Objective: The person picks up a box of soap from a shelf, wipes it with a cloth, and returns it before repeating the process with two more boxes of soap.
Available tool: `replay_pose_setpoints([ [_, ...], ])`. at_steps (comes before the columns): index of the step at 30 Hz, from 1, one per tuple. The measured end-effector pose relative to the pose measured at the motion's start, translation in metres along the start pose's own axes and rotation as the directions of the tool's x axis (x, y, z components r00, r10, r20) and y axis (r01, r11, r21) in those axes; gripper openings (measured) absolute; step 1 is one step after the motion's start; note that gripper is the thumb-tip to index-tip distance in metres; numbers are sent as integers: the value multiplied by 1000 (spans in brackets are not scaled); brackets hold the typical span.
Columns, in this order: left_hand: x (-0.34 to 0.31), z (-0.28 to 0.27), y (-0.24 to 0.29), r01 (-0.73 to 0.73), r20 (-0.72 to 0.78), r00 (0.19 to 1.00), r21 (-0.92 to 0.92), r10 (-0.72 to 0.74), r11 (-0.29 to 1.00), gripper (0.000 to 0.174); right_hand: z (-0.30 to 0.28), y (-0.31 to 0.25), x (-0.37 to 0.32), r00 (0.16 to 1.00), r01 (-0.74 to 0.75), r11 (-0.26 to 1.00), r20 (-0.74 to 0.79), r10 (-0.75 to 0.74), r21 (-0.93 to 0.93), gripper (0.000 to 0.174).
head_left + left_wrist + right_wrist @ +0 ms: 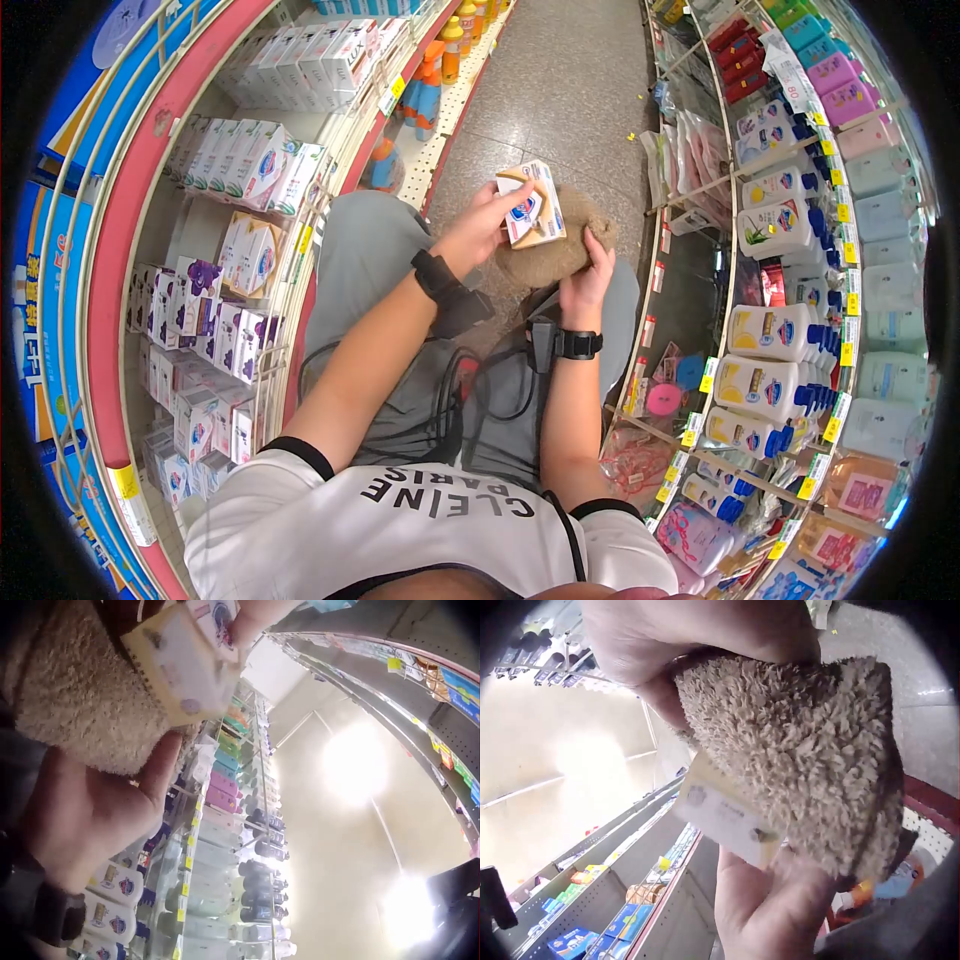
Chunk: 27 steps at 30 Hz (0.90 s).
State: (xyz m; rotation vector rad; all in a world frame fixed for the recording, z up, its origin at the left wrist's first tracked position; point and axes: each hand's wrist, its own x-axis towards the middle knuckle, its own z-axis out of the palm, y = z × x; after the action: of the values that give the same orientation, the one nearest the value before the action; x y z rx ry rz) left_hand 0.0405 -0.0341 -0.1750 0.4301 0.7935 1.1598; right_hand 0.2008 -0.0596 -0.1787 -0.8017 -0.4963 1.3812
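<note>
My left hand (482,222) grips a white and tan soap box (533,205), its thumb lying across the front face. A blue logo shows on that face. In my right hand (588,280) is a brown fluffy cloth (545,262), bunched up and pressed close behind the box. From the right wrist, the cloth (787,757) covers much of the box (724,817), and the left hand (772,907) holds the box from below. The left wrist view shows the box (187,667) overlapping the cloth (82,690), with the right hand (97,810) under the cloth.
Shelves of boxed soap (245,165) stand close on the left, behind a wire rail. On the right are shelves with white bottles (770,330) and hanging packets (690,150). Speckled floor (560,80) runs ahead between them. Black cables (470,400) lie over the lap.
</note>
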Motion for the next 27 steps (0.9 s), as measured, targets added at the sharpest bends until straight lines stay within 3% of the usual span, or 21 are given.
replay_pose_setpoints([
  [2, -5, 5, 6, -26, -49, 998, 85, 30, 996, 39, 9, -6, -5, 994, 71, 992, -71, -79, -107, 30],
  [5, -11, 12, 13, 41, -145, 989, 264, -2, 964, 43, 3, -2, -3, 960, 276, 832, 173, -219, -481, 35],
  [8, -12, 9, 12, -92, -46, 991, 463, 128, 882, 43, 16, -2, -9, 920, 313, 846, 359, -158, -431, 41],
  [9, -7, 10, 7, -219, -25, 969, 383, 247, 898, 36, 15, -3, -11, 937, 285, 818, 323, -129, -500, 41],
  [12, 0, 7, -3, -222, -131, 963, 102, 234, 970, 30, 13, -4, -10, 945, 169, 880, 326, -17, -443, 41],
  [18, 4, -3, 6, -251, -219, 943, 32, 252, 967, 29, -6, 0, -7, 947, 142, 857, 319, 27, -496, 38],
  [20, 6, -10, 12, -233, -228, 948, -17, 223, 972, 29, -8, -3, -7, 988, 21, 924, 148, 39, -382, 40],
  [21, 6, -14, 15, -166, -152, 975, -13, 163, 986, 33, -8, -6, -8, 997, -33, 948, 61, 55, -315, 41],
  [25, 17, -19, -1, -78, -119, 990, -13, 76, 997, 40, 0, -13, -5, 982, 157, 951, -58, -178, -265, 33],
  [27, 26, -22, -14, -16, -57, 998, 61, 19, 998, 45, -1, -8, -3, 960, 279, 804, 167, -224, -525, 41],
])
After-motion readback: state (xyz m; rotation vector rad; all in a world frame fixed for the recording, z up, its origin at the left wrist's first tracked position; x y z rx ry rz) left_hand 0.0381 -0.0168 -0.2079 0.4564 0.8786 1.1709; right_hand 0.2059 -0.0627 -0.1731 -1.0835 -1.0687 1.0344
